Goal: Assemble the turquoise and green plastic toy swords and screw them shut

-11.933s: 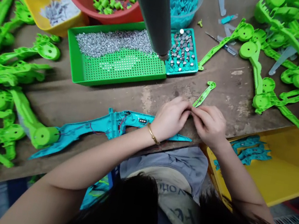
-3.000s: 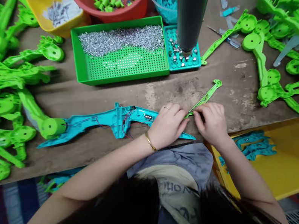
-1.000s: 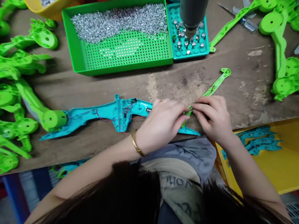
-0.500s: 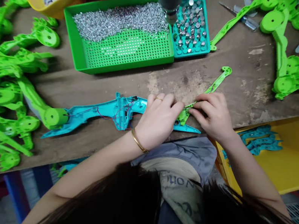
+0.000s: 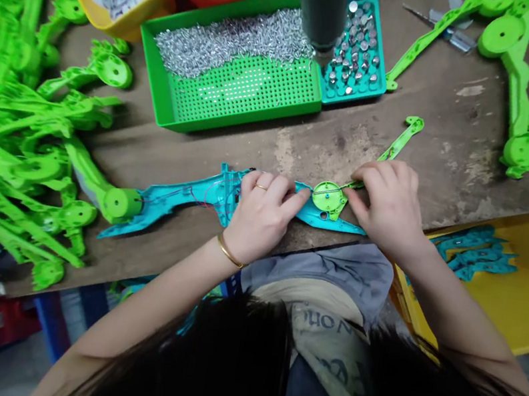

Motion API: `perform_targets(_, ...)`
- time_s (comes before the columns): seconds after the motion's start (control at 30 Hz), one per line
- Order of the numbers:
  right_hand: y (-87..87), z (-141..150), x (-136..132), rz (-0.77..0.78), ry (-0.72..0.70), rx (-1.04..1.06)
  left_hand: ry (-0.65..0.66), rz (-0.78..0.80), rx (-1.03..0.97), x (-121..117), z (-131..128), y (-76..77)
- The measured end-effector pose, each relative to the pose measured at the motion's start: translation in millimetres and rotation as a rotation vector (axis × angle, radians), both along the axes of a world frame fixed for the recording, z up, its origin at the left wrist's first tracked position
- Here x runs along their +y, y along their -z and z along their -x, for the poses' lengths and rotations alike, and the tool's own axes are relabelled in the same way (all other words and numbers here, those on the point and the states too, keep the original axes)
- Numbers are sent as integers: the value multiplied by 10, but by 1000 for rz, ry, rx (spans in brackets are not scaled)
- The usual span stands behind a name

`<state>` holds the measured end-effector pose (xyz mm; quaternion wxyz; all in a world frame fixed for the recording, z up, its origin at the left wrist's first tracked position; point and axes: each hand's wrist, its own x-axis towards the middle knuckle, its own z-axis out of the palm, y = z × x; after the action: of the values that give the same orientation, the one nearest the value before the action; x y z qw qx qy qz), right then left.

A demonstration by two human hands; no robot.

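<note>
A turquoise bow-shaped plastic half-shell [image 5: 182,191] with thin red and dark wires lies along the table's front. Over its right end sits a green plastic arm [image 5: 398,143] with a round disc end, its inner side up. Thin wire [image 5: 329,191] runs across the disc. My left hand [image 5: 265,208] is closed above the shell, its thumb and forefinger pinching the wire at the disc's left edge. My right hand [image 5: 390,202] is closed around the green arm just right of the disc; whether it also grips the wire is hidden. A green part [image 5: 121,203] covers the shell's left end.
A green tray [image 5: 238,112] of screws and a turquoise tray [image 5: 356,58] of small metal pieces stand behind. A dark hanging tool [image 5: 322,5] overhangs them. Green parts [image 5: 16,102] heap at left, more [image 5: 521,85] at right. A yellow bin [image 5: 528,289] stands front right.
My left hand has shifted left off the disc, baring it and the wire across it. The green arm now lies over the shell's right end. The hanging tool has swung about above the trays.
</note>
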<state>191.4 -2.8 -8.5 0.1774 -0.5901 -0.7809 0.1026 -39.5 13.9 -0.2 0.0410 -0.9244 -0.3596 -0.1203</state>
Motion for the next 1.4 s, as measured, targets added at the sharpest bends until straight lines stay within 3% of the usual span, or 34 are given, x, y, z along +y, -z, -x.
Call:
perform_targets(0.13,-84,133,-30,-78,-142,18,-7,36,48,10,-32,-10)
perform_targets(0.27,-73,236,-22,-48,-221,-26,4,144,74,34,2,-83)
perform_targets(0.37,-63,251,-7,-5,-218,-52,30,236,70,73,74,-149)
perform_targets(0.57,-110,376,6,-25,-241,-69,68,262,122,139,156,-212)
perform_targets(0.83,-4,502,91,30,-244,-42,173,397,174,406,145,-276)
perform_targets(1.1,-76,608,82,55,-203,-83,312,518,199,622,204,-245)
perform_targets(1.4,-48,682,83,140,-161,-3,343,621,105,724,257,-182)
